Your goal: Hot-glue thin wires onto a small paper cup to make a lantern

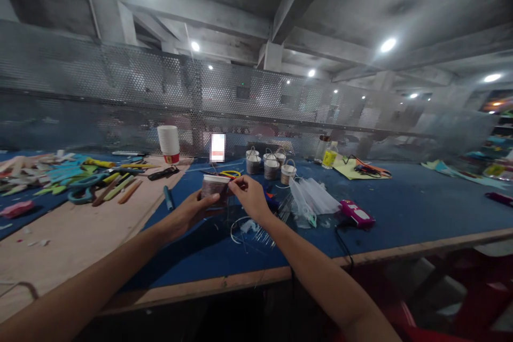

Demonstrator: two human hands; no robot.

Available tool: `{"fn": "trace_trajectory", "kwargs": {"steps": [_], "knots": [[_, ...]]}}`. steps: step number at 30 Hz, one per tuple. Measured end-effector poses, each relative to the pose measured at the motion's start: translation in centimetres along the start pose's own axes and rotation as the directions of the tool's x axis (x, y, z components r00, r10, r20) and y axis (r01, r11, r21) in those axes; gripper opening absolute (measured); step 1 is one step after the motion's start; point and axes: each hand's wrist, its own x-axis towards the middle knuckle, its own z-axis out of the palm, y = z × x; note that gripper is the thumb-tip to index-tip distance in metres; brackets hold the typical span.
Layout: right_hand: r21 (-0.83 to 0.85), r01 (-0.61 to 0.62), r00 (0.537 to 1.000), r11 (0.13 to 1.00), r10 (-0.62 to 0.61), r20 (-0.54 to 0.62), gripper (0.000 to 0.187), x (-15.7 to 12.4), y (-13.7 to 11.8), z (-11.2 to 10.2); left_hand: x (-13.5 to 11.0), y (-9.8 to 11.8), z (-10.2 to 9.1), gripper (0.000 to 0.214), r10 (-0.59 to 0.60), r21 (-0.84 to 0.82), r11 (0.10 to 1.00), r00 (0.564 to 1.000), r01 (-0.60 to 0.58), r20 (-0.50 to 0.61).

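My left hand (191,209) is wrapped around a small paper cup (213,187) with a brown patterned side and a white rim, held upright above the blue table. At the cup's right rim, the thumb and fingers of my right hand (249,195) are pinched together. Whatever sits between those fingertips is too small to make out. Just behind the cup shows a yellow loop-shaped handle (231,174). Farther back stand several similar small cups (271,168) with thin arched handles. Under my right forearm lie loose clear strands (266,236).
A clear plastic bag (315,199) and a magenta device (356,214) lie to the right. Behind them are a yellow-labelled bottle (329,156) and yellow paper (342,170). Stacked white cups (168,141), blue-handled scissors (82,189) and a blue pen-like stick (168,199) are leftward.
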Motion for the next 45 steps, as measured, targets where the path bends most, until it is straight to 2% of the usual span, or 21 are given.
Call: {"fn": "trace_trajectory", "kwargs": {"steps": [6,21,28,33,40,45], "knots": [[-0.007,0.028,1.000,1.000,-0.028,-0.008,0.022,-0.2,-0.3,-0.1,0.1,-0.1,-0.1,0.060,0.006,0.021,1.000,1.000,-0.006,-0.001],[-0.078,0.053,0.999,0.996,-0.054,-0.005,0.020,-0.4,-0.3,-0.2,-0.4,0.2,0.0,0.038,0.002,-0.040,0.999,0.998,0.001,0.069],[-0.085,0.041,0.999,0.996,-0.042,-0.007,0.016,-0.2,-0.2,0.0,-0.3,0.0,-0.1,0.036,0.009,-0.075,0.997,0.998,-0.005,0.054],[-0.055,0.028,1.000,0.998,-0.028,-0.001,0.016,0.0,-0.1,0.0,-0.6,0.2,0.1,0.037,0.019,-0.094,0.995,0.997,-0.012,0.070],[0.032,-0.058,0.998,0.998,0.058,0.014,0.015,0.6,-0.1,-0.1,-0.9,0.6,0.1,0.030,0.000,-0.158,0.987,0.994,0.017,0.109],[0.116,-0.031,0.999,0.993,0.030,0.011,0.020,0.4,-0.1,0.0,-0.8,1.0,-0.2,0.031,-0.036,-0.184,0.981,0.991,0.060,0.131]]}}
